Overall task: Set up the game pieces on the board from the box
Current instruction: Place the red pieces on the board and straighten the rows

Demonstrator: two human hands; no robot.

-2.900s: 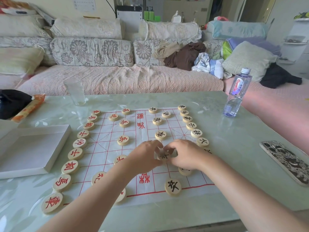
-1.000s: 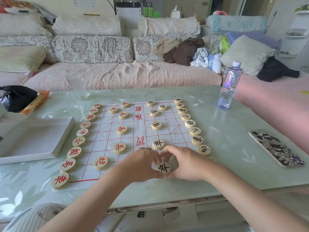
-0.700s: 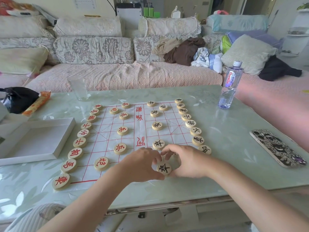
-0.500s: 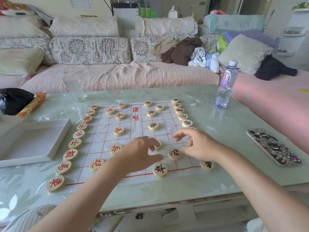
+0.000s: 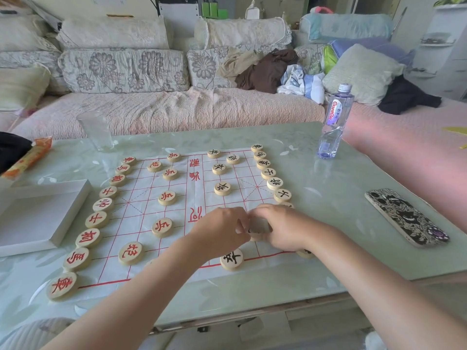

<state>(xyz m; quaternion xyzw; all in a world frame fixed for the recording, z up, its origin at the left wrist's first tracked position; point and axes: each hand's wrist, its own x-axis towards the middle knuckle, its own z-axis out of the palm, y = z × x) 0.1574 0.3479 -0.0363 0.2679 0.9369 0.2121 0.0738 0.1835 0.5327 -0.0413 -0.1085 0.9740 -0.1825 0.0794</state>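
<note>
- Pale green glass covers the worktop (image 5: pixel 353 236), which stands before a flowered sofa (image 5: pixel 126 72). A water bottle (image 5: pixel 334 122) stands well beyond the right hand (image 5: pixel 286 228), and a phone (image 5: pixel 406 217) lies out to that hand's outer side.
- The paper board (image 5: pixel 141 215) lies under both hands. The white box (image 5: pixel 38 215) sits well out past the left hand (image 5: pixel 221 229), and no pieces show in it.
- Half a second ago the hands were apart with fingers spread and the pieces lay free beneath them. They have now come back together.
- Each hand curls its fingers round the edge of one black piece (image 5: pixel 256 228), so the two hands pinch it between them. Its face is mostly hidden, so I cannot tell which piece it is.
- A black soldier (image 5: pixel 231 258) lies just on the near side of the hands at the board's near line, and neither hand touches it. The rim of another piece (image 5: pixel 304 253) peeks out from under the right wrist.
- The red pieces (image 5: pixel 88 238) line the board's edge well out past the left hand. The black row (image 5: pixel 275 183) runs away from the right hand's knuckles.
- The setup looks almost finished. The renewed grip suggests that this piece is being moved onto its crossing, with only this near black corner left to settle.
</note>
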